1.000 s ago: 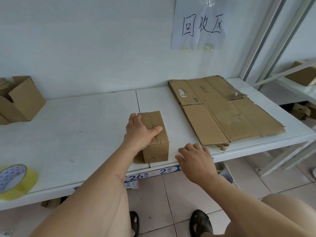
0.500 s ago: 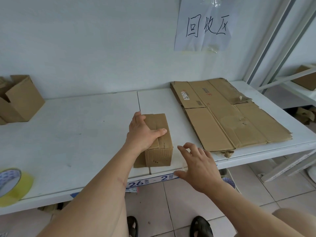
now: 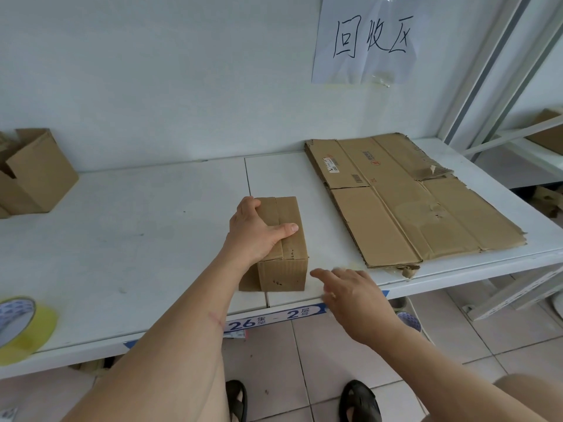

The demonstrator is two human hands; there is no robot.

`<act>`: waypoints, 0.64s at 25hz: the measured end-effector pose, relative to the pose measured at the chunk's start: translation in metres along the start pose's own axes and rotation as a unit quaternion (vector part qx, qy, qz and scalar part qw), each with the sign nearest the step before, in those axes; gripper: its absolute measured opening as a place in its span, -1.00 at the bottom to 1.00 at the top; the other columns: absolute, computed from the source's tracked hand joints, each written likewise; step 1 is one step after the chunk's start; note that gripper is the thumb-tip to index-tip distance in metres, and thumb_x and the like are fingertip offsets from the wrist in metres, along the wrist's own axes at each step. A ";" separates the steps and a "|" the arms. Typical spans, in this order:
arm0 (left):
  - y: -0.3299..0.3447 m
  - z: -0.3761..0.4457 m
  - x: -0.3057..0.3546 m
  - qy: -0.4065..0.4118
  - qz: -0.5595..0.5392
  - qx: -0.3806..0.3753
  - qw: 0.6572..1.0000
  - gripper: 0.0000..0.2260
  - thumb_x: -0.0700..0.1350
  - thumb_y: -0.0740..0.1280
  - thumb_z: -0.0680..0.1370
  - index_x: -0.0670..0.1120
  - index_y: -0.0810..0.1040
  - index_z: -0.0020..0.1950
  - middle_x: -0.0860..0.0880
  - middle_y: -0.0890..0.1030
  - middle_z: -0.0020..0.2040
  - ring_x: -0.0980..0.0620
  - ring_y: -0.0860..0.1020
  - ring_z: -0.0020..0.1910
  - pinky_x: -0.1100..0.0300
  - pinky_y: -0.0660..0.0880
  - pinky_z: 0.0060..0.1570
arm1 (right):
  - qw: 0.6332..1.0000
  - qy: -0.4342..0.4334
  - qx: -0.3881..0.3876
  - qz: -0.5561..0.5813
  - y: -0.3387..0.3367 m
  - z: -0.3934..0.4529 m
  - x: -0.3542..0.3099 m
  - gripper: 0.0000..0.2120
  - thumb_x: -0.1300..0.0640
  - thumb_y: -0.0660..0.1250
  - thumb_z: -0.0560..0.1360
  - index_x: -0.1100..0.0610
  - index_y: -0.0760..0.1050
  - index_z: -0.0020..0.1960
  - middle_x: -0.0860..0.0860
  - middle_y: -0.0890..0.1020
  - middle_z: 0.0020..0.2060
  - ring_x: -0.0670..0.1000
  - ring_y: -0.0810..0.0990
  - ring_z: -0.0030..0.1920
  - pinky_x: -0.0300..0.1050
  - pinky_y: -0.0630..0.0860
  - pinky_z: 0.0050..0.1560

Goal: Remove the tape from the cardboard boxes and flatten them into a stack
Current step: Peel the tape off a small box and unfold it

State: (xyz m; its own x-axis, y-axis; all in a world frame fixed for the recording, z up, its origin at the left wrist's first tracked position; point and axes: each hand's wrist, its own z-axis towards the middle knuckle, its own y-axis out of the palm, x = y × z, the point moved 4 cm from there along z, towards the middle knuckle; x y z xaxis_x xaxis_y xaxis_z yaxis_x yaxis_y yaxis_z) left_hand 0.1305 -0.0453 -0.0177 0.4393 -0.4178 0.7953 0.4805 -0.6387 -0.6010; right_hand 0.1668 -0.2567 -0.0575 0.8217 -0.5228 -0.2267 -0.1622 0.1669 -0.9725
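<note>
A small closed cardboard box [image 3: 288, 257] stands near the front edge of the white shelf [image 3: 137, 226], its top flaps sealed along the middle seam. My left hand [image 3: 256, 231] grips it from the top and left side, thumb across the lid. My right hand [image 3: 350, 289] hovers just right of the box at the shelf's front edge, fingers spread and pointing toward the box's near right corner, holding nothing. A stack of flattened cardboard [image 3: 408, 202] lies on the right half of the shelf.
A yellow tape roll [image 3: 21, 327] sits at the front left. Open cardboard boxes [image 3: 33, 175] stand at the far left against the wall. A paper sign [image 3: 365, 41] hangs on the wall. Metal rack posts and another shelf [image 3: 524, 141] are at right.
My right hand has moved left and forward toward the box's near right corner. My left hand stays on the box, which has barely shifted.
</note>
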 end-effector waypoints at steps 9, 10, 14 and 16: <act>0.004 0.003 -0.003 -0.006 -0.035 -0.004 0.999 -0.13 0.25 0.53 0.33 0.03 0.17 0.48 0.02 0.27 0.43 -0.02 0.32 0.38 -0.06 0.41 0.33 | 0.999 0.026 -0.014 -0.036 -0.001 0.006 0.016 -0.24 -0.24 0.31 0.49 -0.16 0.01 0.56 -0.11 0.45 0.13 -0.01 0.42 0.13 -0.12 0.32 0.22; 0.004 0.002 -0.003 -0.007 -0.035 -0.005 0.999 -0.13 0.25 0.53 0.33 0.04 0.17 0.48 0.02 0.27 0.43 -0.02 0.33 0.38 -0.06 0.42 0.32 | 0.999 0.013 0.001 -0.050 0.001 0.007 0.015 -0.23 -0.27 0.32 0.47 -0.15 0.04 0.56 -0.13 0.50 0.08 -0.01 0.44 0.11 -0.10 0.33 0.20; 0.004 0.004 -0.004 -0.008 -0.037 -0.005 0.999 -0.14 0.26 0.53 0.32 0.06 0.18 0.47 0.04 0.27 0.41 -0.03 0.36 0.35 -0.07 0.47 0.27 | 0.988 -0.049 0.079 -0.122 0.002 0.007 0.013 -0.24 -0.28 0.46 0.32 -0.03 0.37 0.43 -0.12 0.61 -0.27 0.02 0.54 -0.18 -0.06 0.43 -0.08; 0.004 0.005 -0.004 -0.008 -0.037 -0.008 0.999 -0.14 0.25 0.53 0.32 0.06 0.18 0.48 0.04 0.26 0.41 -0.03 0.35 0.35 -0.07 0.46 0.28 | 0.982 -0.086 0.110 -0.129 0.004 0.006 0.009 -0.29 -0.22 0.53 0.27 0.03 0.46 0.33 -0.09 0.56 -0.37 0.03 0.51 -0.33 -0.07 0.42 -0.23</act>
State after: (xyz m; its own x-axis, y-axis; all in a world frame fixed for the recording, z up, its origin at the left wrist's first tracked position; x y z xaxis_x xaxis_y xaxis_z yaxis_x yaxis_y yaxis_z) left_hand 0.1342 -0.0431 -0.0238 0.4150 -0.3592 0.8359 0.4999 -0.6776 -0.5394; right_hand 0.1764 -0.2560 -0.0632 0.9033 -0.4254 0.0564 0.1701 0.2344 -0.9571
